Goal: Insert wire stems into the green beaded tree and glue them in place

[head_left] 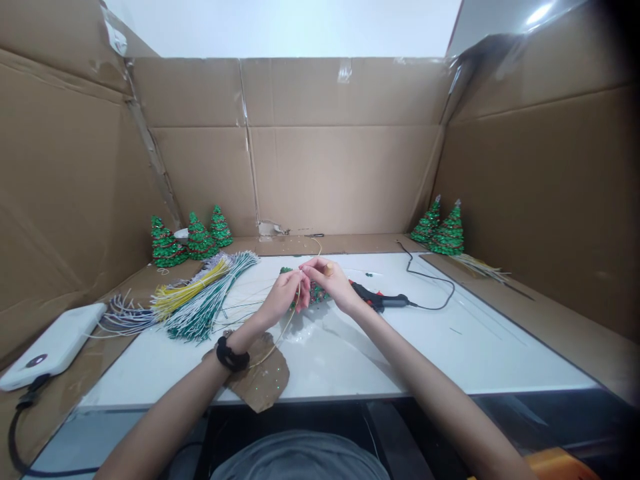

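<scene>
On the white worktop [440, 353], green and white wire bundles [213, 300] lie left. The left hand [285, 293] and right hand [333, 281], fingers pinched together near the centre, hold a thin yellow strand [286, 325]. A black glue gun [383, 299] lies just right.

The left hand [286, 295] and right hand [334, 283] partly hide a green piece [318, 294]; their fingertip contact is unclear; an orange object [556, 464] is cropped.

Yellow cord [285, 331] | thin, flexible | held, curved | above mid-counter [425, 353], lower span slanting left toward front edge
</scene>
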`<state>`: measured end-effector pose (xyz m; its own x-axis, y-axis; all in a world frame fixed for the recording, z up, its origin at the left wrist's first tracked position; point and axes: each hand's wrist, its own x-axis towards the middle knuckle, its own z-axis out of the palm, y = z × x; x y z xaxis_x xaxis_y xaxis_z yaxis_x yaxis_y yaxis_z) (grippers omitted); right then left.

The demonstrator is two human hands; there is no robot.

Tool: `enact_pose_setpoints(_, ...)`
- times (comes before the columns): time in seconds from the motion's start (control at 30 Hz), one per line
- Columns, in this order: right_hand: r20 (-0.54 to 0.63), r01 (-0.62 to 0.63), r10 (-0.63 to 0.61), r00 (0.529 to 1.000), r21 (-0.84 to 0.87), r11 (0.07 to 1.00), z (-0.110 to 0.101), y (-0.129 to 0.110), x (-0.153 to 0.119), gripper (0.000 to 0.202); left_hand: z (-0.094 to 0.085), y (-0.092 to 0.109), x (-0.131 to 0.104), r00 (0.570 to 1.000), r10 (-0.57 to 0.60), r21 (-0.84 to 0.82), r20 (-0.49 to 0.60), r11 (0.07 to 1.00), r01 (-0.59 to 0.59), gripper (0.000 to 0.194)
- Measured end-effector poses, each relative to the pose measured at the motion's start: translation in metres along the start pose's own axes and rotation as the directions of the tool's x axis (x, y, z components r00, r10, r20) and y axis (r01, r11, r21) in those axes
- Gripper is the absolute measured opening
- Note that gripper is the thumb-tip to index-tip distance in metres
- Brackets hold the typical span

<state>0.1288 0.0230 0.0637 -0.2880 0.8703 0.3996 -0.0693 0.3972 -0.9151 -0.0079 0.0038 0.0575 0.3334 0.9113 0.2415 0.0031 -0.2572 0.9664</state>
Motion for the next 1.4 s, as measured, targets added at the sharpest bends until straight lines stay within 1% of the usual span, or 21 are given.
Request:
enact_pose_setpoints(0.17, -0.032, 0.017, -0.018, 0.999, -0.041, 0.999, 0.001, 0.0, -0.001, 0.021, -0.001, -0.003, 0.001, 1.0, -0.002, 0.023, -0.011, 1.0, 0.002, 0.025)
enact_pose_setpoints(0.4, -0.082, 0.094, -0.1, 0.992, -0.073, 0.993, 0.006, 0.001, -0.003, 0.023, -0.002, -0.003, 0.002, 1.0, 0.004, -0.011, 0.001, 1.0, -0.004, 0.03)
enact_pose_setpoints(0.53, -0.063, 0.132, -0.135, 0.989, -0.053, 0.99, 0.005, 0.004, -0.005, 0.024, -0.001, -0.002, 0.001, 1.0, 0.002, -0.054, 0.024, 0.999, -0.001, 0.031)
enact_pose_setpoints(0.73, 0.022, 0.196, -0.196, 0.98, -0.019, 0.98, 0.001, 0.005, -0.005, 0.02, -0.001, 0.0, 0.0, 0.999, -0.019, -0.088, 0.045, 0.996, 0.023, 0.03)
enact_pose_setpoints(0.83, 0.047, 0.154, -0.154, 0.987, -0.002, 0.988, 0.0, 0.005, -0.003, 0.021, -0.001, -0.001, 0.0, 0.999, -0.006, -0.113, 0.054, 0.993, 0.012, 0.031)
enact_pose_setpoints(0.9, 0.079, 0.095, -0.098, 0.992, 0.043, 0.995, 0.0, 0.005, -0.002, 0.025, -0.001, -0.002, 0.001, 0.998, 0.011, -0.115, 0.058, 0.993, -0.005, 0.032)
enact_pose_setpoints(0.97, 0.107, 0.035, -0.045, 0.993, 0.1, 0.994, -0.001, 0.005, -0.001, 0.024, 0.0, -0.002, 0.0, 0.996, 0.019, -0.107, 0.083, 0.994, -0.01, 0.033)
enact_pose_setpoints(1.07, 0.12, 0.021, -0.044, 0.992, 0.187, 0.982, -0.004, 0.003, -0.001, 0.021, 0.001, 0.0, -0.001, 0.992, 0.015, -0.098, 0.128, 0.995, -0.003, 0.033)
enact_pose_setpoints(1.13, 0.078, 0.069, -0.087, 0.993, 0.211, 0.975, -0.007, 0.0, 0.001, 0.023, 0.002, 0.002, -0.002, 0.989, 0.018, -0.083, 0.149, 0.996, -0.006, 0.032)
enact_pose_setpoints(1.2, -0.025, 0.131, -0.129, 0.991, 0.211, 0.969, -0.009, -0.002, 0.002, 0.025, 0.002, 0.004, -0.003, 0.985, 0.026, -0.058, 0.168, 0.998, -0.016, 0.03)
enact_pose_setpoints(1.27, -0.139, 0.183, -0.156, 0.978, 0.208, 0.961, -0.011, -0.004, 0.003, 0.024, 0.004, 0.005, -0.004, 0.984, 0.029, -0.037, 0.177, 0.999, -0.023, 0.029)
enact_pose_setpoints(1.3, -0.168, 0.196, -0.162, 0.972, 0.211, 0.958, -0.011, -0.004, 0.004, 0.023, 0.004, 0.004, -0.004, 0.984, 0.029, -0.039, 0.173, 0.999, -0.022, 0.029)
enact_pose_setpoints(1.33, -0.172, 0.196, -0.161, 0.972, 0.216, 0.956, -0.011, -0.004, 0.004, 0.023, 0.005, 0.004, -0.004, 0.986, 0.026, -0.051, 0.166, 0.999, -0.017, 0.028)
enact_pose_setpoints(1.4, -0.14, 0.177, -0.147, 0.979, 0.23, 0.957, -0.009, -0.004, 0.003, 0.025, 0.006, 0.003, -0.005, 0.989, 0.013, -0.09, 0.148, 0.996, 0.001, 0.027)
